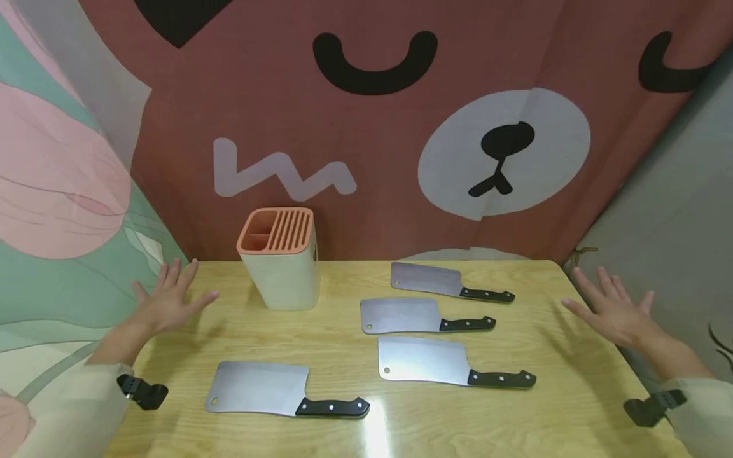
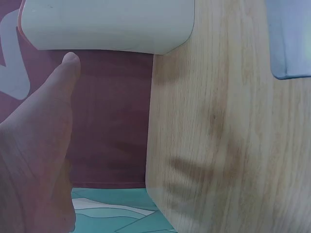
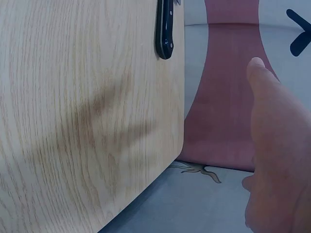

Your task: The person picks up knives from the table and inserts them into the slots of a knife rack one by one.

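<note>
On the table, four cleavers, one slotted holder.

On my feed I see the left forearm and right forearm stretched forward, well apart — left hand and right hand raised, fingers spread, thumbs pointing inward.

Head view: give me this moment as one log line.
left hand: spread, holding nothing | right hand: spread, holding nothing | four cleavers: flat on wooden table | slotted knife holder: upright near rear edge
</note>
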Action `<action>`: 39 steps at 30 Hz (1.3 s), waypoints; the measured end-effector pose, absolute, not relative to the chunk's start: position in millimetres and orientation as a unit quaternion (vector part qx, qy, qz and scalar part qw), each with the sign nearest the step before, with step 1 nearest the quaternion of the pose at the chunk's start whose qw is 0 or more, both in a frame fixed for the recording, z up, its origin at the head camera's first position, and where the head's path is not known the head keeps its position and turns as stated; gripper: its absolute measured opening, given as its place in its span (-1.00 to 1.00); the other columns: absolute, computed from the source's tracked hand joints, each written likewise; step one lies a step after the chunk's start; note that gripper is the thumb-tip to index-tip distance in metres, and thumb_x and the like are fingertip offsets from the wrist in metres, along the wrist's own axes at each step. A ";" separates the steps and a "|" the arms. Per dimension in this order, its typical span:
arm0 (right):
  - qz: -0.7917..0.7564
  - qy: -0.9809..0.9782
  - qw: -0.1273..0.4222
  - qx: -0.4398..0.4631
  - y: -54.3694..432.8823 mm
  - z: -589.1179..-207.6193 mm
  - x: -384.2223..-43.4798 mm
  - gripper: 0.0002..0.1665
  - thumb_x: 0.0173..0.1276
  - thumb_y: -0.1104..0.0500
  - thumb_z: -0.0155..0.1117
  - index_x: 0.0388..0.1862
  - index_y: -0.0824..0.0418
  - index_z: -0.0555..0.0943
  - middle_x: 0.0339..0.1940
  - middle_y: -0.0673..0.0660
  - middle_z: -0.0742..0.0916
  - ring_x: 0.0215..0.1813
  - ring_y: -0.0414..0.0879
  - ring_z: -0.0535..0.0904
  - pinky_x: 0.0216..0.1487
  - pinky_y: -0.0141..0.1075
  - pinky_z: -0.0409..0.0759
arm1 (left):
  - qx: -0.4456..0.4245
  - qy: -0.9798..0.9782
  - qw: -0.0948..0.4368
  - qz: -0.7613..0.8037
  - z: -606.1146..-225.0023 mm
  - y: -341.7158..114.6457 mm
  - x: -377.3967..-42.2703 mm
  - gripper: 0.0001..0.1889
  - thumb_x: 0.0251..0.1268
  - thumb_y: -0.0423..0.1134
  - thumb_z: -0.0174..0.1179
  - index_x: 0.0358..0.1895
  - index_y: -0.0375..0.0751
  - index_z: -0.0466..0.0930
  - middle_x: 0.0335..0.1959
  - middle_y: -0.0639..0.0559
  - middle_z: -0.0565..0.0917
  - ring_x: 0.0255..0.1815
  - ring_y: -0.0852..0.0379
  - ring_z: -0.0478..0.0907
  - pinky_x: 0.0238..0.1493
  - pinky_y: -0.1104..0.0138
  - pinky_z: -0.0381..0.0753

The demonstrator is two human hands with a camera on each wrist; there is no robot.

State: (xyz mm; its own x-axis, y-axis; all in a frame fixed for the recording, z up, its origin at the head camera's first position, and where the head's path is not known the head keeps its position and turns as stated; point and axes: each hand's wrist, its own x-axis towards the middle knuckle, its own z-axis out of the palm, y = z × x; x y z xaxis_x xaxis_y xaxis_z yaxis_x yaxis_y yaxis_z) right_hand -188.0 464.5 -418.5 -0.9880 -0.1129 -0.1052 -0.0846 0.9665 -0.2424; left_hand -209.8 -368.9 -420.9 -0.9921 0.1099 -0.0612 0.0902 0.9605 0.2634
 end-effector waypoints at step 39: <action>-0.285 0.948 0.081 -0.118 373.1 -442.5 -252.1 -0.17 0.67 -0.18 -0.08 0.55 0.45 0.19 0.51 0.58 0.24 0.49 0.57 0.09 0.31 0.46 0.20 | 0.041 0.841 0.073 0.535 -348.8 -297.6 -264.2 -0.11 0.59 0.31 -0.32 0.66 -0.25 -0.33 0.61 -0.36 0.02 0.56 -0.29 0.13 0.42 -0.17 0.32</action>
State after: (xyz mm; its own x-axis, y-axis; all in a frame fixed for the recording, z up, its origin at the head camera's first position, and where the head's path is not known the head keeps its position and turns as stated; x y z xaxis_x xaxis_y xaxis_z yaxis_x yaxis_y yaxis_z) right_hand -252.1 373.1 -442.5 -0.9589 -0.2701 -0.0870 -0.1774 0.8100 -0.5590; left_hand -264.2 -297.6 -348.8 -0.9860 0.1469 -0.0791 -0.0093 0.4249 0.9052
